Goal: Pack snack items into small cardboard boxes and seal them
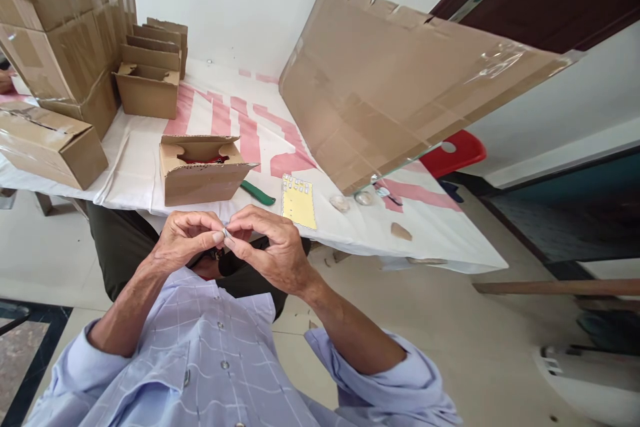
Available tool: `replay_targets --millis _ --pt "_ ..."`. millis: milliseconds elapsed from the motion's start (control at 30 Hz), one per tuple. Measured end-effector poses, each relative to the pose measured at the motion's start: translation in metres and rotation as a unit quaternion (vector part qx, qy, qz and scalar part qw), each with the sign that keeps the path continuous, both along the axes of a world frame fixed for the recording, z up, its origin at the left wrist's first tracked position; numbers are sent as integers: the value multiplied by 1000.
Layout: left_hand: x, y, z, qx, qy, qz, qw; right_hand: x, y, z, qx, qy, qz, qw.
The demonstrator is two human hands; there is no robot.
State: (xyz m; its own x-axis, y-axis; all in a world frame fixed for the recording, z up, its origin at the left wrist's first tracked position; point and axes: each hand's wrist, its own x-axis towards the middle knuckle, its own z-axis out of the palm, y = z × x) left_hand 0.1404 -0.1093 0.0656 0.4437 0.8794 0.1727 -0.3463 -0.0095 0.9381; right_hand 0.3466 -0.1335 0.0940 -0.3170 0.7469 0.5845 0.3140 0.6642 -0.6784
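Both hands meet over my lap, just off the table's front edge. My left hand (193,240) pinches a tiny pale piece (227,233) between thumb and forefinger. From the other side, the thumb and forefinger of my right hand (270,243) close on the same piece. What it is cannot be made out. Behind the hands stands an open cardboard box (205,185) with something red inside. A green-handled tool (257,193) lies beside the box. Right of it rests a yellow card (299,203) with small pale pieces in rows near its top.
The table (350,230) has a white and red cover. Stacked cartons (65,27), small boxes (147,93) and a closed box (53,147) stand left. A large cardboard sheet (390,80) leans at right, near small clear packets (340,203) and a red stool (457,155).
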Motion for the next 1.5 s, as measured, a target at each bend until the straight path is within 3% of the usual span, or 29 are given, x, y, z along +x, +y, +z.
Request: replay_targets --millis 133,367,533,800,1067,1500 --pt "0 -1 2 5 11 6 1000 -1 0 -1 -49 17 -3 999" --pt "0 0 -2 1 3 1 1000 3 2 -6 -258 94 29 961" --pt "2 1 -7 -7 -2 -9 1000 3 5 -4 -306 114 57 944" --pt "3 1 -7 -25 -4 16 1000 1 8 -11 -287 133 3 949" --pt "7 3 -17 36 56 58 996 -3 7 -20 -245 143 -2 959" --pt "8 3 -8 48 103 68 991 -5 8 -26 -266 171 -19 949"
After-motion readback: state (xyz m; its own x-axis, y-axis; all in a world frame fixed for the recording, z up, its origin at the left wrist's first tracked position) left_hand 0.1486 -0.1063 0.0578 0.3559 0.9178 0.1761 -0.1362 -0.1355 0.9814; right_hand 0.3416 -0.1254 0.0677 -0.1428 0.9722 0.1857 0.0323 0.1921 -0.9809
